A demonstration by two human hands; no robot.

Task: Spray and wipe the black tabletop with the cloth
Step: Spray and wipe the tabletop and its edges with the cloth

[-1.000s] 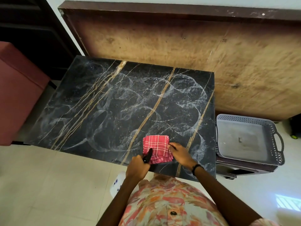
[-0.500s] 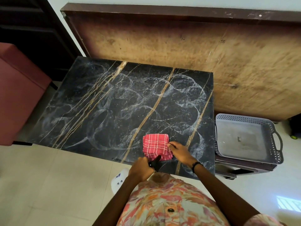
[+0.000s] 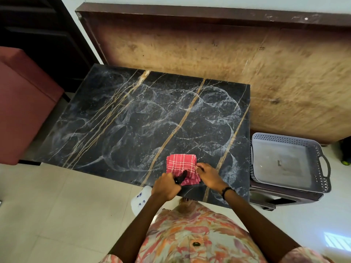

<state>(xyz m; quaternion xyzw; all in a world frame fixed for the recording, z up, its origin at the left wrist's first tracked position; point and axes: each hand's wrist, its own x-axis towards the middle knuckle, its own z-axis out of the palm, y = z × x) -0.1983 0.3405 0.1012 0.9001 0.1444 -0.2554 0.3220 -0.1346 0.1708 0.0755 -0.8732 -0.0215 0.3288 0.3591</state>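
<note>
Desk (image 3: 117, 130): swirled wipe streaks throughout, so wiping appears largely done; folded cloth (image 3: 181, 166) at near edge, right hand (image 3: 208, 175) fingers touching its side, left hand (image 3: 166, 186) gripping black-nozzled sprayer (image 3: 180, 179); final pass possibly remaining.

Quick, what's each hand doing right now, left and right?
Left hand: gripping the spray bottle by its black trigger head.
Right hand: fingertips on the right edge of the folded red checked cloth; whether it pinches it cannot be told.
</note>
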